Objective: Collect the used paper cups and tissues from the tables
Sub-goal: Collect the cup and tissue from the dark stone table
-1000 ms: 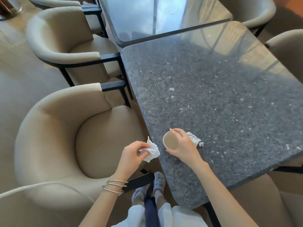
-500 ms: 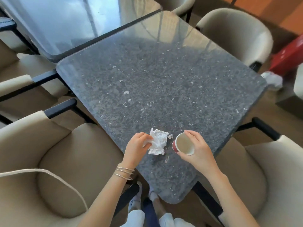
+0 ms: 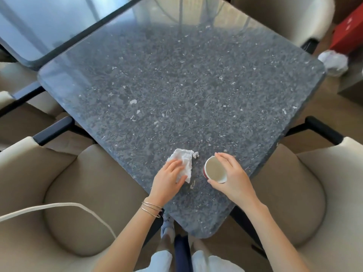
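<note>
Left hand (image 3: pixel 168 180) atop tissue (image 3: pixel 185 159), cup (image 3: pixel 215 169) beside.

No legible text anywhere; only blurred white marks on the red box (image 3: pixel 351 34)

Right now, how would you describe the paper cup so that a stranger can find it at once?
Look at the dark speckled stone table, at the corner nearest the person. There the right hand holds a paper cup between thumb and fingers. It is the only round thing there: red outside, pale inside, just right of the white tissue under the left hand.
</note>
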Action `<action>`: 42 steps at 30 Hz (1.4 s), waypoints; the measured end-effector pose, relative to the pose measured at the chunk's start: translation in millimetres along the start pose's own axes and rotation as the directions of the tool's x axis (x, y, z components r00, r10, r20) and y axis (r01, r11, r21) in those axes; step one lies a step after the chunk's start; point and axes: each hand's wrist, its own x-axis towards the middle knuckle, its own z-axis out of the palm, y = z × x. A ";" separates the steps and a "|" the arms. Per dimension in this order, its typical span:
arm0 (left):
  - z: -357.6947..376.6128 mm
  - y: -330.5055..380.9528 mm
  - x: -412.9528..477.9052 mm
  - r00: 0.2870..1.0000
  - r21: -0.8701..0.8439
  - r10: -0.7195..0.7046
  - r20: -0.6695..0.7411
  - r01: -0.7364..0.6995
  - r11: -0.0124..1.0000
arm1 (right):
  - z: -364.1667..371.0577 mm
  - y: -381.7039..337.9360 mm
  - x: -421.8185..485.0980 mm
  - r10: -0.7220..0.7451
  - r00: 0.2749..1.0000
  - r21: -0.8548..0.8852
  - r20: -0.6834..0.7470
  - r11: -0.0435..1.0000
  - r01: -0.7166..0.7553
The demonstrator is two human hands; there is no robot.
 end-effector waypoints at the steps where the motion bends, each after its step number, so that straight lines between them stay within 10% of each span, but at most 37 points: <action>1: 0.2 0.5 0.0 1.000 0.003 0.005 -0.015 -0.004 1.000 | 0.1 0.3 -0.5 0.000 1.000 -0.001 -0.001 1.000 0.000; 26: 21.5 13.9 13.0 0.950 -0.230 -0.105 -0.293 0.036 0.973 | -5.5 6.8 -19.1 0.028 1.000 0.038 -0.006 0.999 -0.028; 34: 48.8 32.3 38.7 0.991 -0.084 0.130 0.017 -0.128 0.988 | -16.4 21.5 -21.5 0.064 0.997 0.033 -0.036 0.998 -0.062; 42: 48.2 32.0 32.4 0.993 -0.067 0.121 0.007 -0.120 0.990 | -21.7 28.7 -20.3 0.036 0.999 0.046 -0.018 0.998 -0.035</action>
